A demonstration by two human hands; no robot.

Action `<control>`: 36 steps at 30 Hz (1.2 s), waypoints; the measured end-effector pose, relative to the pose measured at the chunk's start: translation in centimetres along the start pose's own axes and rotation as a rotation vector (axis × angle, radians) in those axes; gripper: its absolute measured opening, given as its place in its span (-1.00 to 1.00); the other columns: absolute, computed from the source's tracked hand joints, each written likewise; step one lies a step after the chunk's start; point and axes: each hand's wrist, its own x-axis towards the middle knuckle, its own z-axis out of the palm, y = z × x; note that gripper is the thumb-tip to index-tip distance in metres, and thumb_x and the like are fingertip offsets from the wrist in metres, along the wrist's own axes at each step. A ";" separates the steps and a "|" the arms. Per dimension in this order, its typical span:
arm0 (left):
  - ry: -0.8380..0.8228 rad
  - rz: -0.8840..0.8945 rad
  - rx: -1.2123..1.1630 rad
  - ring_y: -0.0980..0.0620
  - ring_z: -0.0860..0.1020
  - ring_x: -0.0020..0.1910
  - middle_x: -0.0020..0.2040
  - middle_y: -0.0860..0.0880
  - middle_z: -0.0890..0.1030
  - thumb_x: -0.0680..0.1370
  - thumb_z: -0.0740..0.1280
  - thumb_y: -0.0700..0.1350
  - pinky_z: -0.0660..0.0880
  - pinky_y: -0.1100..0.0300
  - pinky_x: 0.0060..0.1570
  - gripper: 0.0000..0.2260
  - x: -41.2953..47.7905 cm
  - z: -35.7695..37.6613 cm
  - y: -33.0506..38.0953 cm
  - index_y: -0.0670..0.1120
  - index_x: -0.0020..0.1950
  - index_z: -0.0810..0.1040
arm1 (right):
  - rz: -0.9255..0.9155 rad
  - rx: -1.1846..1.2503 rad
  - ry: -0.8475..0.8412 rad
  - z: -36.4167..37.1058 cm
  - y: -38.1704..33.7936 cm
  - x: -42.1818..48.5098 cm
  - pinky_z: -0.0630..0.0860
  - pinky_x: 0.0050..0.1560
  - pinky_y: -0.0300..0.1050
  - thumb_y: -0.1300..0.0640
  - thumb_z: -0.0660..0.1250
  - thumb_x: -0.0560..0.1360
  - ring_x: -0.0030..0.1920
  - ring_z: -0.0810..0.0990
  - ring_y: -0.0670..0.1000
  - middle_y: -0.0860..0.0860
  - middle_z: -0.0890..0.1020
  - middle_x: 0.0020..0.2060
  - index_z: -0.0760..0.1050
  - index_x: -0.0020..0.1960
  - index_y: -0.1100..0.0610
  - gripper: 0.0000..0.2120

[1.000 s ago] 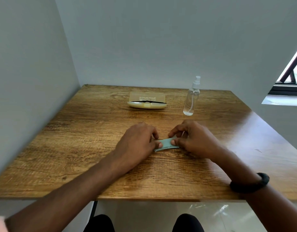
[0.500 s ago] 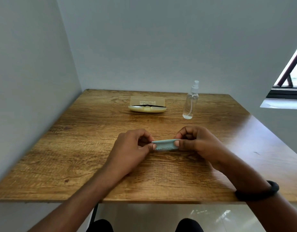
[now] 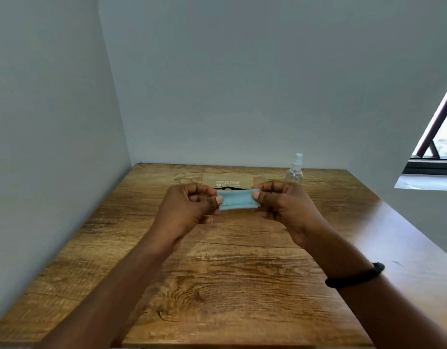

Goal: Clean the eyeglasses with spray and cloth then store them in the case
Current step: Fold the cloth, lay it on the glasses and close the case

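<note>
both hands, left hand (image 3: 185, 210) and right hand (image 3: 282, 205), pinch the blue cloth (image 3: 238, 200) stretched between their fingertips, above the table (image 3: 242, 285).

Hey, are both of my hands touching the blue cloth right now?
Touching. The head view shows the left hand pinching one end of the blue cloth and the right hand pinching the other.

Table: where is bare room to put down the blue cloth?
The table is bare from the left hand and right hand to the front edge, and between left hand and wall. Crowded at the back: case and spray bottle, behind the held cloth.
</note>
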 end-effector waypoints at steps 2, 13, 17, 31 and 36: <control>0.012 0.019 -0.021 0.05 0.73 -0.29 -0.20 -0.19 0.74 0.50 0.49 -0.31 0.62 0.26 -0.36 -0.87 1.7 -0.3 1.0 -0.23 0.02 0.64 | -0.007 0.050 0.024 0.8 -1.1 1.4 0.61 -0.27 -0.24 0.29 0.43 0.54 -0.27 0.71 -0.01 0.12 0.73 -0.20 0.64 0.03 0.24 -0.93; 0.033 -0.069 0.227 0.00 0.73 -0.23 -0.10 -0.23 0.73 0.46 0.56 -0.25 0.68 0.17 -0.22 -0.79 12.1 -0.9 2.2 -0.26 0.04 0.65 | 0.016 -0.147 0.234 2.7 -1.6 10.8 0.52 -0.43 -0.21 0.30 0.48 0.49 -0.38 0.65 -0.01 0.15 0.70 -0.23 0.62 -0.10 0.20 -0.94; 0.047 -0.096 0.355 0.00 0.72 -0.28 -0.15 -0.21 0.72 0.44 0.58 -0.27 0.66 0.19 -0.30 -0.83 13.9 0.0 0.8 -0.24 -0.06 0.65 | 0.040 -0.311 0.306 2.7 0.3 12.5 0.51 -0.38 -0.12 0.27 0.51 0.45 -0.39 0.64 0.03 0.15 0.72 -0.20 0.62 -0.18 0.18 -0.91; 0.018 0.002 0.842 0.00 0.72 -0.15 -0.16 -0.06 0.74 0.43 0.58 -0.19 0.67 0.10 -0.06 -0.93 14.3 1.9 -0.9 -0.13 -0.16 0.71 | -0.010 -0.731 0.321 2.6 2.7 13.0 0.56 -0.21 -0.11 0.11 0.48 0.42 -0.15 0.66 0.03 0.00 0.70 -0.22 0.66 -0.21 0.07 -0.95; 0.020 0.061 0.911 0.03 0.67 -0.14 -0.11 -0.04 0.73 0.43 0.57 -0.19 0.56 0.17 -0.18 -0.93 13.6 1.7 -1.5 -0.13 -0.13 0.73 | -0.034 -0.775 0.311 2.6 3.4 12.5 0.65 -0.12 -0.01 0.12 0.46 0.43 -0.15 0.66 0.02 -0.02 0.70 -0.23 0.65 -0.21 0.07 -0.95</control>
